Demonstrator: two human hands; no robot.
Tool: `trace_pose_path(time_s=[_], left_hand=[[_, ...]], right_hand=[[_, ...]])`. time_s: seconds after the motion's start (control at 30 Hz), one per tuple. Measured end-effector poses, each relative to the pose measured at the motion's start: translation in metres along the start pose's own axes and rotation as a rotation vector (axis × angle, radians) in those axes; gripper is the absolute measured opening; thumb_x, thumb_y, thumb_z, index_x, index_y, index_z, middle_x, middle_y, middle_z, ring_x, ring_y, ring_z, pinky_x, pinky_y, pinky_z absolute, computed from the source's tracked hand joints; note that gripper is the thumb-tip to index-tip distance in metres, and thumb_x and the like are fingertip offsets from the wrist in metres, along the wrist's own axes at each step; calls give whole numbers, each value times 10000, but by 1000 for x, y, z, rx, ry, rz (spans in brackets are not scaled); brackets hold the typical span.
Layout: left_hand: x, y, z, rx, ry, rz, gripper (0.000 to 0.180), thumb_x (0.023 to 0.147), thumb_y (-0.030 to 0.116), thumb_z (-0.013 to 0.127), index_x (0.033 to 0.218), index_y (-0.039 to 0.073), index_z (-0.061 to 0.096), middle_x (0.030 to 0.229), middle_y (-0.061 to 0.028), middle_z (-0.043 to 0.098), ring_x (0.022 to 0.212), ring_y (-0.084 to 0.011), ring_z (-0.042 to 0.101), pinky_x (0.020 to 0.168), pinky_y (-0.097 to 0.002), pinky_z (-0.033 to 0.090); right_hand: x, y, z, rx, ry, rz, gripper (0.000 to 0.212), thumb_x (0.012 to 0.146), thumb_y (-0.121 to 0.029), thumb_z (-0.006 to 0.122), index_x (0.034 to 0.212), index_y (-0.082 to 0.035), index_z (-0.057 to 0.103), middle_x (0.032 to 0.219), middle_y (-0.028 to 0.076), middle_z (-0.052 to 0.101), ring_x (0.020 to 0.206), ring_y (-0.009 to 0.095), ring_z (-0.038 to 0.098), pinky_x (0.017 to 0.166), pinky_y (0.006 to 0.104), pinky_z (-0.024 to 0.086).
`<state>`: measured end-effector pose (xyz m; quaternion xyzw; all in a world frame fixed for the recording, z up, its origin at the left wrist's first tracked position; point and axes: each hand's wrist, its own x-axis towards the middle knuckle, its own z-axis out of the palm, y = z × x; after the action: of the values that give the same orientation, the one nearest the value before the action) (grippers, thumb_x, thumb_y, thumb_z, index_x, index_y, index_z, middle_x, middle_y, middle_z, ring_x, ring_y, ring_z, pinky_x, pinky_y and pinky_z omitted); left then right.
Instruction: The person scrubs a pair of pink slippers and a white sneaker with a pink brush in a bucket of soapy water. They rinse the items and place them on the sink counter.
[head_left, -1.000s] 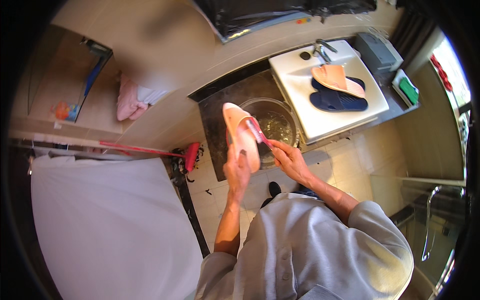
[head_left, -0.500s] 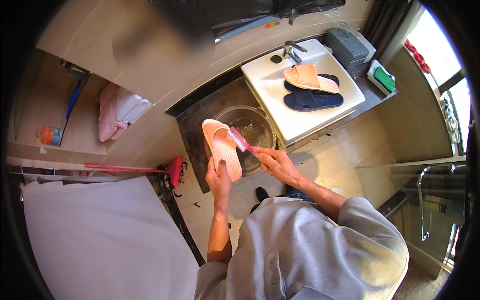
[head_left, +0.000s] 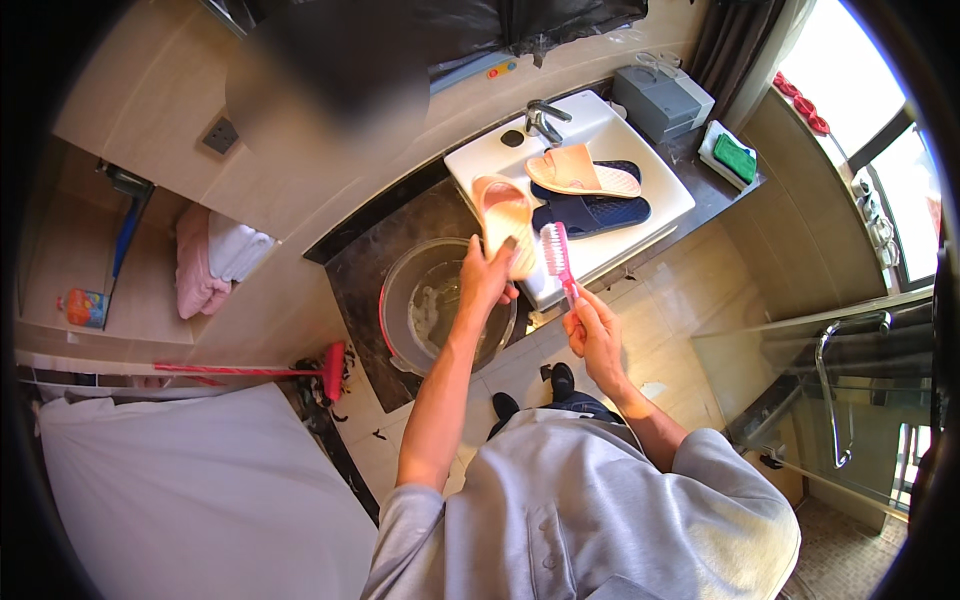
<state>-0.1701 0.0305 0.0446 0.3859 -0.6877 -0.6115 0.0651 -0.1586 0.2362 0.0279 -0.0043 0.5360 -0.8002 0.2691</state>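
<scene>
My left hand (head_left: 487,277) grips an orange-pink slipper (head_left: 505,220) by its heel end, thumb on the footbed. The slipper is held up between a grey bucket (head_left: 390,318) of water and the white sink (head_left: 660,215), its strap end pointing away from me. In my right hand (head_left: 593,330) is a pink scrubbing brush (head_left: 558,255), gripped by its handle. Its white bristles face the slipper, with a small gap between them. On the sink lies a matching orange slipper (head_left: 575,172) on top of a pair of dark blue slippers (head_left: 605,213).
A faucet (head_left: 545,120) stands at the sink's back. Right of it are a grey box (head_left: 662,100) and a green cloth (head_left: 735,158). Folded towels (head_left: 205,270) sit on a shelf at left, above a red broom (head_left: 333,370). A glass door with a metal handle (head_left: 828,390) is at right.
My left hand has carried the slipper right and away from me, from over the bucket toward the sink. The brush has come off the slipper and moved right, now more upright.
</scene>
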Motion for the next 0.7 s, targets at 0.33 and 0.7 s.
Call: trace_pose_path(time_s=[0.33,0.7], left_hand=[[-39,-70,-45,-57,149,269,351,930,100,654,1254,-34,654,982,-143,738,513,-126,623,453,-271,502],[-143,-207,-173,-212,667,13,297,967,155,659,1242,50,697,930,-90,739,631,-102,641,469,-204,460]], right_hand=[[6,5,-24,-155,-37,103,412,1055,-255,511,1409,-54,571,685,-19,523,468,17,356,418,192,254],[40,21,42,-1076,-571,-273,297,869,-234,656,1154,-160,699,983,208,710,906,409,684,785,516,549]])
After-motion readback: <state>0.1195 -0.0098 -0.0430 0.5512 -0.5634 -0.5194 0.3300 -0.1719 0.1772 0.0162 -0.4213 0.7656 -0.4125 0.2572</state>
